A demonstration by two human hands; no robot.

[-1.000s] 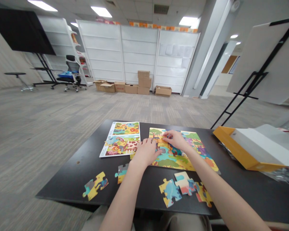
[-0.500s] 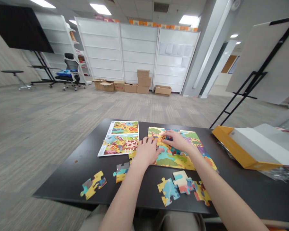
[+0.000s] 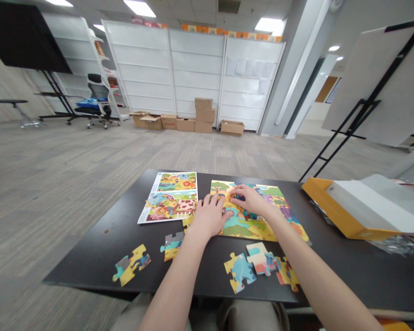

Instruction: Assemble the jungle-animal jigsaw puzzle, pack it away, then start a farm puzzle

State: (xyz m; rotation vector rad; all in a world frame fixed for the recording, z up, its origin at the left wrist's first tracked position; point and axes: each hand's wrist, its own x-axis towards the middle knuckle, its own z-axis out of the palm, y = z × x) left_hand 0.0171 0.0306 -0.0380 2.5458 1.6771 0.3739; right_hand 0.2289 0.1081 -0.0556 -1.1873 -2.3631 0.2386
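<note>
From where I stand, the puzzle (image 3: 241,231) lies flat on the black desk (image 3: 100,257), in front of the seated person, much of its bright scene of trees and water joined up. The left hand (image 3: 210,216) rests palm down over its left edge, its grip spread, fingers pointing away from the body and thumb reaching across the picture. The right hand (image 3: 250,201) bends over the puzzle's upper middle, thumb and fingers curled close to the surface; I cannot tell whether that grip pinches a piece.

Just left of the puzzle lies a picture sheet (image 3: 179,207) with two animal scenes. Nearer the person, a pair of loose pieces (image 3: 133,264) sits toward the desk's left side, and another piece (image 3: 172,246) lies beside the left forearm. Between the forearms there is a blue-and-yellow piece (image 3: 240,272), with more close by on its right. An open yellow box (image 3: 352,216) stands at the right, crinkled clear plastic (image 3: 396,247) beside it.
</note>
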